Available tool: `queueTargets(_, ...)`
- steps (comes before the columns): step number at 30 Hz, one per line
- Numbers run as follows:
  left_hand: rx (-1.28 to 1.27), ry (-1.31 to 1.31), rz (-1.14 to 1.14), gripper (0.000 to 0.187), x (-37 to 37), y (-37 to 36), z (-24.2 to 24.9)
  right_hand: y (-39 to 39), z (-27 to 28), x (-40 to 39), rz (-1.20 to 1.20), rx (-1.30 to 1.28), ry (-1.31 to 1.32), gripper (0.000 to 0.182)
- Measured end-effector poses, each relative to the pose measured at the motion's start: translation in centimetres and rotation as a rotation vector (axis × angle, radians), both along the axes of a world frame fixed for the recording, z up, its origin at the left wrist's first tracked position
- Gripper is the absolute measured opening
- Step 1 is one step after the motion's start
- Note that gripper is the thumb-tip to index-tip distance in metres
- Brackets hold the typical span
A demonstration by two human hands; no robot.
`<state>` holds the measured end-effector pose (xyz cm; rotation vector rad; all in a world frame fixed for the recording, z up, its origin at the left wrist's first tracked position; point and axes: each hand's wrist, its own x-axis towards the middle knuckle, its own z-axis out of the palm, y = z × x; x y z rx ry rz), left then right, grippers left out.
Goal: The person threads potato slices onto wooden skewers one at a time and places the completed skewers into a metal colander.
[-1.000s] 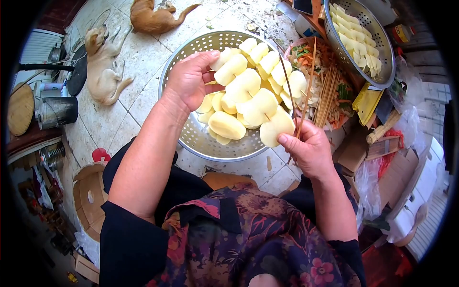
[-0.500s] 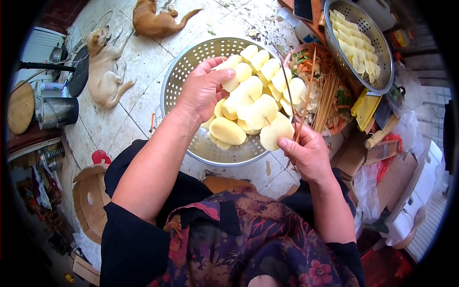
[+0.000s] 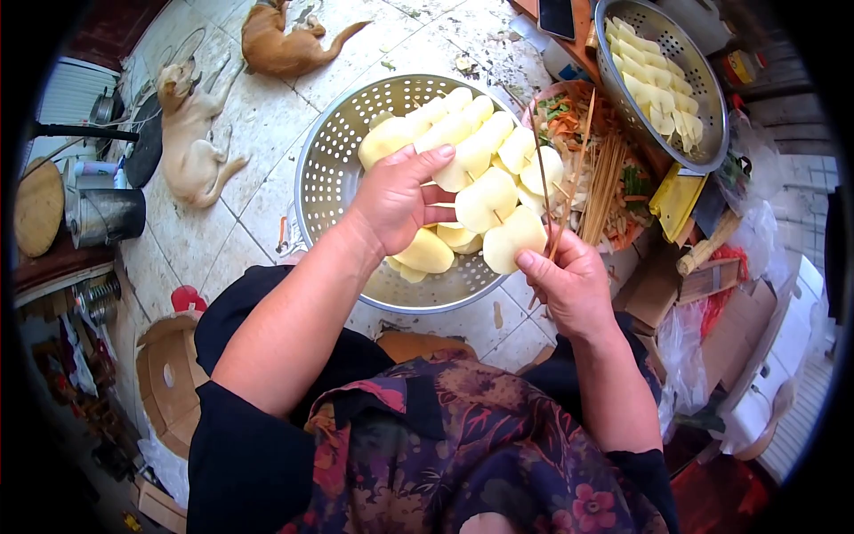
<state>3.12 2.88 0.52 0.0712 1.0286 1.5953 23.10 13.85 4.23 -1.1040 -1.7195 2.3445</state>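
A steel colander (image 3: 325,182) on the floor holds pale, peeled potato slices, several of them threaded on thin skewers. Over it, my left hand (image 3: 400,200) is closed around a row of skewered potato slices (image 3: 487,198), thumb on top and fingers curled beneath. My right hand (image 3: 574,280) pinches thin wooden skewers (image 3: 544,169) that point upward. Beside its thumb and fingertips is a round potato slice (image 3: 513,240) at the near end of the row. A whole-looking peeled potato (image 3: 425,252) lies below my left hand. My palms partly hide the grip.
At the upper right, a second colander (image 3: 719,133) holds fanned potato slices. Bare skewers (image 3: 602,191) lie over a basin of vegetable scraps (image 3: 636,227). Two dogs, one pale (image 3: 191,151) and one brown (image 3: 280,40), lie on the tiles. A cardboard box (image 3: 165,378) stands at left.
My left hand has moved down and right along the potato slices, closer to my right hand. More slices now show beyond its thumb. My right hand has stayed almost still.
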Motion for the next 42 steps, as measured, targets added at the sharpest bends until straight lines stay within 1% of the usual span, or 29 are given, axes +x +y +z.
queueTargets(3,0.028,0.006,0.002,0.048,0.4,0.1,0.3,0.0,-0.2,0.1,0.007,-0.006,0.006,0.023)
queueTargets(12,-0.031,0.031,0.016,0.052,0.9,0.3,0.6,0.1,0.1,0.0,0.028,-0.004,-0.037,0.024)
queueTargets(15,-0.031,0.03,0.017,0.051,0.7,0.3,0.3,0.2,-0.5,-0.1,-0.01,-0.009,-0.009,0.024)
queueTargets(18,-0.029,-0.014,-0.004,0.046,0.5,0.3,0.6,1.0,-0.6,-0.2,-0.027,-0.051,-0.037,0.022)
queueTargets(20,-0.172,0.003,-0.001,0.043,0.2,0.2,0.8,1.7,-0.3,-0.5,-0.058,-0.045,-0.041,0.021)
queueTargets(21,-0.17,0.003,-0.002,0.043,0.2,0.2,0.7,2.1,-0.1,-0.8,-0.087,-0.039,-0.044,0.021)
queueTargets(23,-0.227,0.021,0.071,0.04,0.0,0.2,0.3,3.1,0.0,-1.3,-0.12,-0.033,-0.041,0.021)
queueTargets(25,-0.239,0.045,0.079,0.039,-0.4,0.0,-0.4,4.8,-1.0,-1.4,-0.083,0.03,-0.107,0.021)
queueTargets(28,-0.269,0.076,0.099,0.038,-0.6,0.2,-0.5,6.7,-2.5,-2.2,-0.078,0.017,-0.133,0.02)
queueTargets(31,-0.266,0.089,0.097,0.038,-0.8,0.2,-0.3,8.0,-2.7,-2.9,-0.064,-0.009,-0.191,0.017)
queueTargets(33,-0.246,0.093,0.086,0.038,-1.0,0.2,-0.2,8.4,-2.8,-3.3,-0.069,0.047,-0.256,0.014)
queueTargets(37,-0.256,0.103,0.079,0.04,-1.2,0.5,-0.1,8.6,-4.1,-3.6,-0.066,0.121,-0.256,0.017)
queueTargets(39,-0.264,0.109,0.068,0.041,-1.1,0.5,-0.3,8.3,-3.7,-4.1,0.003,0.194,-0.293,0.014)
queueTargets(42,-0.28,0.113,0.05,0.039,-0.8,0.5,-0.6,8.1,-4.5,-4.1,-0.013,0.265,-0.253,0.016)
